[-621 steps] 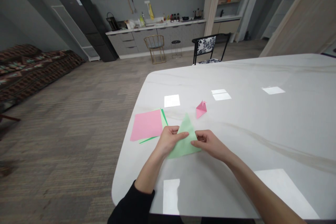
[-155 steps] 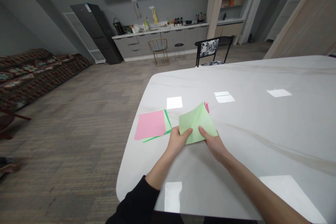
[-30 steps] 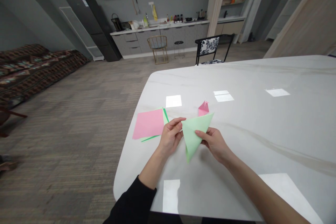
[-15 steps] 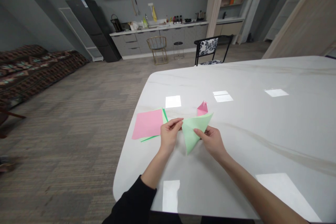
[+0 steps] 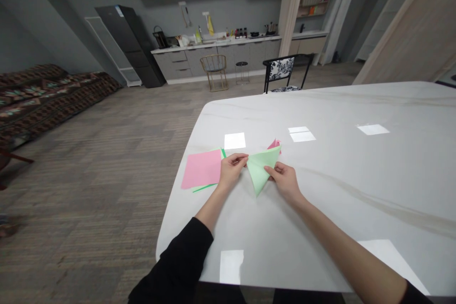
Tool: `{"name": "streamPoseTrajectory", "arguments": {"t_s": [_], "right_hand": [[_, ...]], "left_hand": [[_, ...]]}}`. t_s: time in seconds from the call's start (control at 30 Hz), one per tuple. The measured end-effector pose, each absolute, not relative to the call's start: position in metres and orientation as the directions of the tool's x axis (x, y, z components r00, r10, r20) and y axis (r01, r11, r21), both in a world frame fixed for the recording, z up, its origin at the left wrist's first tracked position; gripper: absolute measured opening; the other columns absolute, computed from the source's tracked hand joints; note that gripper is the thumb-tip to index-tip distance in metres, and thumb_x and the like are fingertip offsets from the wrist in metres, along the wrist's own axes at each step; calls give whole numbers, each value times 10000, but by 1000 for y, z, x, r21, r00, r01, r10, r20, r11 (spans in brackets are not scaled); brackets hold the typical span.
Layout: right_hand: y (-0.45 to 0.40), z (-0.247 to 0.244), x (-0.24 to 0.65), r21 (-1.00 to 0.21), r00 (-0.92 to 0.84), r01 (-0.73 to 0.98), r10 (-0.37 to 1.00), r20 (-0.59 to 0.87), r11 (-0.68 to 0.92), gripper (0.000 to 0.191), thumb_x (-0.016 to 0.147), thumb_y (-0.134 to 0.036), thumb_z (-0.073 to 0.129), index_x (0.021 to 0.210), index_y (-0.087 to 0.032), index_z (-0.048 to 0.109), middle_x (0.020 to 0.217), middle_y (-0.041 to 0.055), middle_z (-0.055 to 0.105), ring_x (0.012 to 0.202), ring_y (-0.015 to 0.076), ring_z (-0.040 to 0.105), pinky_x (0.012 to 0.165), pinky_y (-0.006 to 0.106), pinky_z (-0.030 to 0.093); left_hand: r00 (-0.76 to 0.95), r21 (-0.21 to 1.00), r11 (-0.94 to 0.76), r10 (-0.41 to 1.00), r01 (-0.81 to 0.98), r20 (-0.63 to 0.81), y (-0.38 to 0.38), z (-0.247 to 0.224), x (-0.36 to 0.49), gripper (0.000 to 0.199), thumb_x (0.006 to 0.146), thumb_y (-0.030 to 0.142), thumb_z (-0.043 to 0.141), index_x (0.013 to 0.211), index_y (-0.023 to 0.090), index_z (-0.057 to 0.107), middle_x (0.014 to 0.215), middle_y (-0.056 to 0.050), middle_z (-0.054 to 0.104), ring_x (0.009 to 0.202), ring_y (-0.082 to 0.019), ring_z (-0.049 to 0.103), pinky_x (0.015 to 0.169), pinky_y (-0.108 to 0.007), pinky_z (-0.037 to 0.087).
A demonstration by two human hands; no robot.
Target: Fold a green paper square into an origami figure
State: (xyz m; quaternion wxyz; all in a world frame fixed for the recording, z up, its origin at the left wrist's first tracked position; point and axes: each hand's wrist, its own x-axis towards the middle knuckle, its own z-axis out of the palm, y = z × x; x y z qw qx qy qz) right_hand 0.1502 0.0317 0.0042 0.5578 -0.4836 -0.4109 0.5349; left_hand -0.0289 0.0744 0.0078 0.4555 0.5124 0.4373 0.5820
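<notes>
Both my hands hold a folded light green origami paper (image 5: pixel 259 168) just above the white marble table (image 5: pixel 331 228). It forms a triangle with its point down. My left hand (image 5: pixel 232 171) pinches its left corner, and my right hand (image 5: pixel 284 180) grips its right edge. Behind the paper's upper edge, a small folded pink paper piece (image 5: pixel 274 144) stands partly hidden. Left of my left hand lies a flat pink paper sheet (image 5: pixel 201 169), on top of green sheets (image 5: pixel 205 187) that show only as thin strips at its edges.
Bright window reflections (image 5: pixel 234 141) lie on the glossy tabletop, whose rounded corner and left edge run close to my left forearm. Carpet lies beyond that edge. Farther off stand a patterned chair (image 5: pixel 281 72), a kitchen counter (image 5: pixel 213 52) and a patterned couch (image 5: pixel 35 90).
The green paper has gone from a flat triangle on the table to a lifted, narrower fold between my hands. It now partly hides the pink piece, and my hands have drawn slightly closer together.
</notes>
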Motion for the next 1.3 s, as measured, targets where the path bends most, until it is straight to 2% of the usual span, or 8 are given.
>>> {"name": "streamPoseTrajectory", "arguments": {"t_s": [0.13,0.3,0.5,0.6,0.7,0.83,0.97,1.3], "right_hand": [[43,-2,148,-981,87,-192,995,-40,-23,402,616,-513,802,725,-156,653,694,34,695,662,183,634,640,331,556],[48,-4,148,-979,38,-203,999,-39,-30,445,617,-519,798,833,-146,684,766,56,721,719,211,662,683,366,575],[44,-1,153,-979,11,-203,999,-38,-35,384,646,-488,792,776,-165,632,702,23,689,670,177,640,676,336,559],[38,2,153,-979,96,-203,995,3,23,418,686,-449,781,940,-211,551,681,-27,658,628,154,625,652,315,551],[32,7,151,-976,153,-193,985,75,104,444,724,-410,760,1028,-250,480,832,-13,684,687,157,653,687,323,554],[26,13,148,-985,44,-134,994,99,104,266,794,-408,682,962,-209,626,888,26,691,729,161,636,697,307,533],[24,15,148,-998,26,-19,998,54,54,284,766,-412,699,910,-174,755,838,51,733,662,158,595,621,292,484],[26,14,155,-998,114,-7,991,63,64,247,706,-405,761,858,-213,796,869,62,766,744,197,640,676,313,490]], "left_hand": [[-97,963,-263,961,-50,258,76,10,-27,157,688,299,766,790,180,767,805,-59,712,700,-150,639,695,-279,524],[-143,959,-274,955,-74,261,76,14,-24,176,718,309,742,815,161,748,807,-65,720,729,-168,651,667,-288,532],[-137,965,-252,961,-75,241,69,17,-26,190,714,309,756,825,156,751,778,-55,716,716,-161,644,679,-286,534],[-162,969,-238,961,-66,225,65,16,-26,199,733,319,743,840,152,746,790,-59,717,721,-162,647,684,-290,539],[-206,975,-199,963,-100,175,64,14,-24,209,736,325,738,841,144,732,778,-58,715,707,-159,651,669,-285,540],[-214,972,-165,968,-165,128,62,14,-21,229,719,333,753,831,136,723,753,-55,712,682,-152,653,664,-282,545],[-180,967,-181,973,-182,148,59,18,-18,233,712,332,768,826,133,724,739,-45,706,666,-142,648,655,-274,551],[-48,945,-151,989,-290,143,55,24,-21,222,727,306,772,883,151,749,838,-50,728,767,-162,685,748,-309,593]]}}
